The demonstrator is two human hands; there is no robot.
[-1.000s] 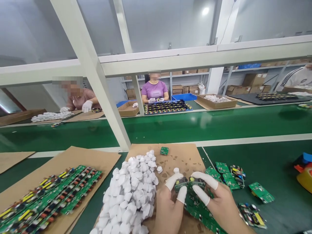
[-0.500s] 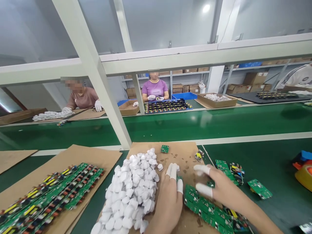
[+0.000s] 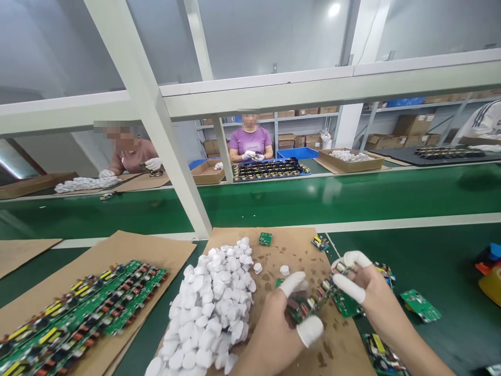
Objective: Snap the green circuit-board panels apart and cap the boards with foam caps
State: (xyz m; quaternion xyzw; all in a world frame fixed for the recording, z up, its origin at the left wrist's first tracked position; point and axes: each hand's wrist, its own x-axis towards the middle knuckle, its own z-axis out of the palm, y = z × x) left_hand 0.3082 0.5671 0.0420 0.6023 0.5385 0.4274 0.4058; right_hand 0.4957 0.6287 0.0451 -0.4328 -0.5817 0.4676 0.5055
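A strip of circuit boards (image 3: 313,302) with small components facing up is held between my two hands, above the cardboard. My left hand (image 3: 279,318), with white finger cots, grips its near end between thumb and fingers. At the far end my right hand (image 3: 362,277), also in finger cots, pinches the strip. Green board undersides (image 3: 346,303) show just below the right hand; whether they belong to the held strip I cannot tell. To the left of my left hand lies a heap of white caps (image 3: 211,303), and one loose white cap (image 3: 284,270) sits beyond it.
Cardboard (image 3: 293,245) carries a small green board (image 3: 265,238) and a component board (image 3: 320,243). More boards (image 3: 420,305) lie on the right. Rows of boards (image 3: 82,308) cover the left cardboard. A white post (image 3: 168,156) stands ahead; co-workers sit beyond the green belt (image 3: 313,196).
The green boards lying by my right hand have left the cardboard, and a strip is now held in both hands, components up. My left hand has turned and moved right.
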